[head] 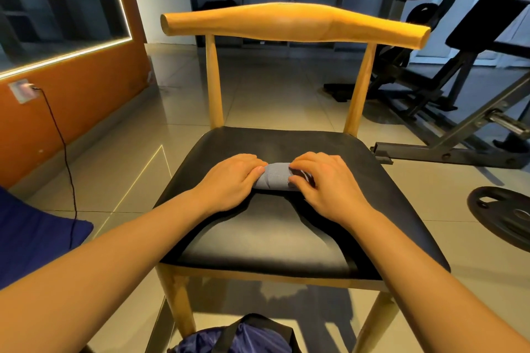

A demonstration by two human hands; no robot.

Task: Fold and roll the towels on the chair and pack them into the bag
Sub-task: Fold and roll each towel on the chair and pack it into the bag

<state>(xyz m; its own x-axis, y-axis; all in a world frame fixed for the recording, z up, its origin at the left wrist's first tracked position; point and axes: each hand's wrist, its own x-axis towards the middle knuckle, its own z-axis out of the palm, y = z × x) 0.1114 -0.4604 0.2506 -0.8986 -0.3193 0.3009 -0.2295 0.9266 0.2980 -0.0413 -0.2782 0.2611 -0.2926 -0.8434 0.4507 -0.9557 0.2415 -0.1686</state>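
Observation:
A small grey towel [274, 176], rolled into a short tube, lies across the middle of the black seat of a wooden chair [286, 238]. My left hand [232, 180] grips the roll's left end, fingers curled over it. My right hand [321, 180] grips the right end, where a dark patch of the towel shows between the fingers. A blue bag [243, 337] with a black strap sits on the floor below the seat's front edge, only partly in view.
The chair's wooden backrest [295, 23] rises behind the seat. A dark blue cloth [31, 238] lies at the left. A black cable [66, 157] hangs from a wall socket. A gym bench frame [459, 123] and a weight plate [502, 215] stand at the right.

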